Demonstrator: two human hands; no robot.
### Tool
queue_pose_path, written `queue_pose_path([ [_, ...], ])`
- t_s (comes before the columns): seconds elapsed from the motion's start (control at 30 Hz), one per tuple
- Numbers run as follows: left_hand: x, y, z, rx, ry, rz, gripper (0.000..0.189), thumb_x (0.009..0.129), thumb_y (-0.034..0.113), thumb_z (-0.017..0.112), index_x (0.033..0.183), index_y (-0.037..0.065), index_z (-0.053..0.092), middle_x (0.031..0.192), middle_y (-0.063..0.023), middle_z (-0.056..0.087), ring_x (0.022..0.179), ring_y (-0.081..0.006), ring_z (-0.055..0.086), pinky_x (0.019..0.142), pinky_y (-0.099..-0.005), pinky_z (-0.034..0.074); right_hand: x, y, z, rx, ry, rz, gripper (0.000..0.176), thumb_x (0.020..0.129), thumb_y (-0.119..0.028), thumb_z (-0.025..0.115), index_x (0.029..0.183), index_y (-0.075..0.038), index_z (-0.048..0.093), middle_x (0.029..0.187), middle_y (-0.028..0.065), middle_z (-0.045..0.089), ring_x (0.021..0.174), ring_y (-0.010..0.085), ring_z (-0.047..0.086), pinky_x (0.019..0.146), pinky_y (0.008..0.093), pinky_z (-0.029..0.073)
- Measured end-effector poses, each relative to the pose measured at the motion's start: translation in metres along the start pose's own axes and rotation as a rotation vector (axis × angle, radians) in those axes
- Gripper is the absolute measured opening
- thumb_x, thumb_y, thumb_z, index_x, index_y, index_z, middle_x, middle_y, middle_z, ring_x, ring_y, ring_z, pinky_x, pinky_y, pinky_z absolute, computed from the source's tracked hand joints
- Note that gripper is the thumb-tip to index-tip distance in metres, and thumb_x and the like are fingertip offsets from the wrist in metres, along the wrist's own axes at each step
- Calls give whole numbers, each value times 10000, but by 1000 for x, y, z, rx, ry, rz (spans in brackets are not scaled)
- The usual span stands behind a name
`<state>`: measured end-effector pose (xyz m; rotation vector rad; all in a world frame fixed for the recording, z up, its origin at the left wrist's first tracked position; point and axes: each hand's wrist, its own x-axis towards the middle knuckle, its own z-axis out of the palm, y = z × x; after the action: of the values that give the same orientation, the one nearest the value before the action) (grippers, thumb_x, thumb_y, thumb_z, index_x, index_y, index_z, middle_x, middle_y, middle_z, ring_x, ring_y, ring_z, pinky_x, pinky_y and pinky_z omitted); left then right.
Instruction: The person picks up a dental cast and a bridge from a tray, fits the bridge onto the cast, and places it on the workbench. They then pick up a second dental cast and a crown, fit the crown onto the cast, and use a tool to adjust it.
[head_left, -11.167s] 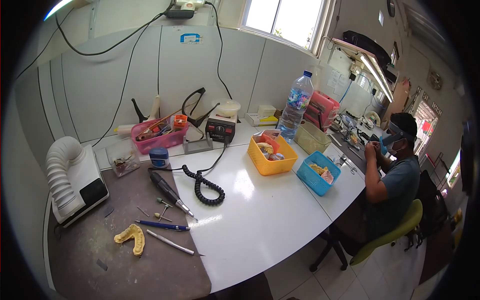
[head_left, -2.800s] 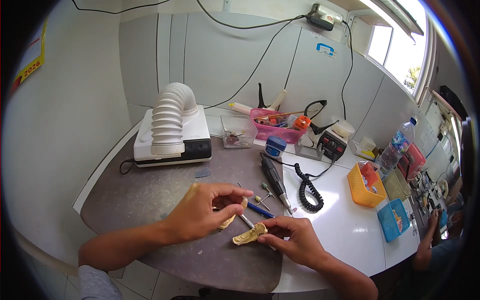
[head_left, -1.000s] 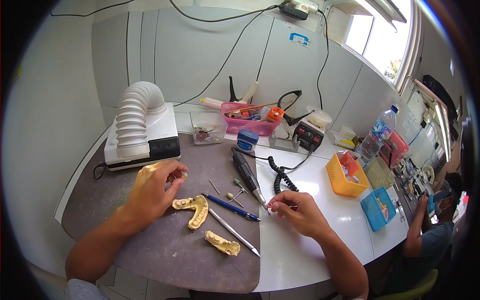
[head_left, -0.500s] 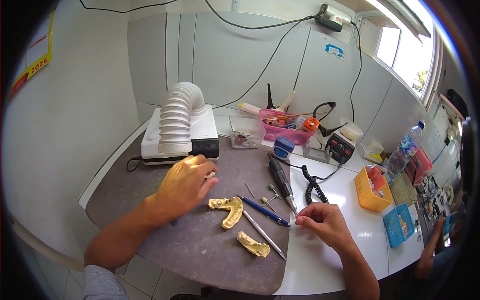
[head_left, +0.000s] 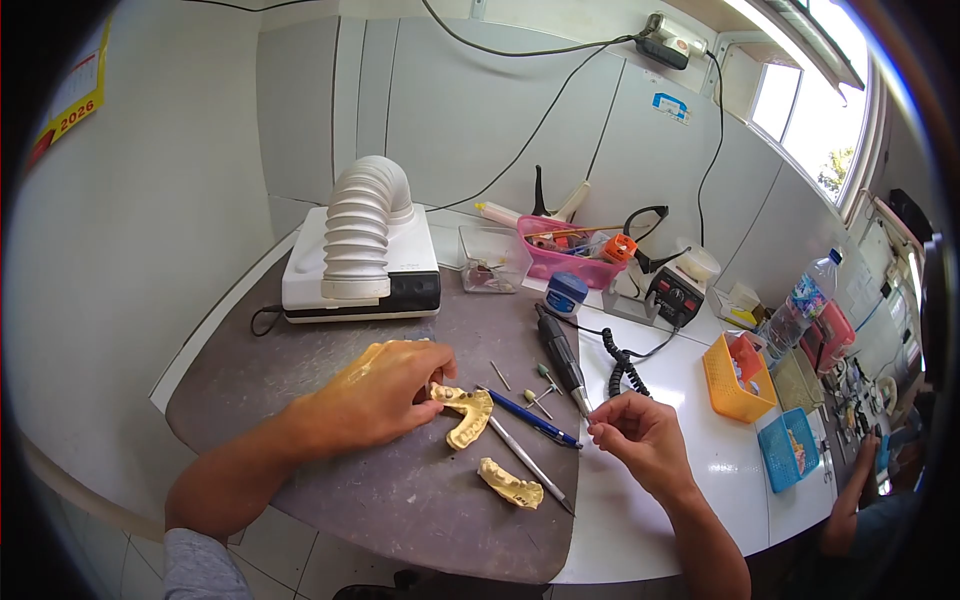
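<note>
One yellow cast point(head_left: 466, 412) perhaps touches the grip of the left hand point(head_left: 385, 392).

Two arms show in the lower half of the frame. The left hand point(head_left: 385, 395), left of centre, is bare, and so is the forearm behind it, as far as the elbow at the lower left. A light grey sleeve point(head_left: 195, 572) begins there, of plain soft cloth without print or marking, and the dark rim of the frame cuts it off. The right hand point(head_left: 640, 435), right of centre, is bare too. Its forearm is uncovered all the way to the bottom edge.
</note>
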<state>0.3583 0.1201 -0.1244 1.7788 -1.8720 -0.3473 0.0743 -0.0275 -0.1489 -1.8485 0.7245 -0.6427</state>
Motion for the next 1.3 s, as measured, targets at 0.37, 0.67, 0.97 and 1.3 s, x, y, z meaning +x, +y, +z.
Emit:
queue_pose_path([
  [0.37,3,2,4,-70,120,41,233,818,72,752,994,-8,621,924,-116,682,868,-210,699,804,-322,549,-5,-37,28,-162,-96,-144,124,893,-60,697,993,10,721,904,83,730,773,101,676,731,250,548],
  [0.67,9,-4,11,-387,125,-28,166,872,65,723,988,-22,641,926,-94,723,878,-138,701,821,-277,553,43,-30,60,-388,-33,-428,103,872,-69,704,964,-35,735,859,120,698,754,246,713,685,317,553],
  [0.97,10,-8,13,-401,137,-1,165,875,61,718,972,-33,624,882,-106,719,849,-151,705,784,-293,555,59,-24,83,-404,-87,-415,116,865,-104,713,954,-33,735,851,134,694,727,267,699,661,349,538],
  [1.3,10,-10,12,-375,149,24,187,859,85,740,969,-28,638,868,-108,727,823,-150,712,766,-284,558,59,-26,85,-427,-124,-430,137,866,-115,718,968,-24,728,861,136,699,747,264,715,680,343,554],
])
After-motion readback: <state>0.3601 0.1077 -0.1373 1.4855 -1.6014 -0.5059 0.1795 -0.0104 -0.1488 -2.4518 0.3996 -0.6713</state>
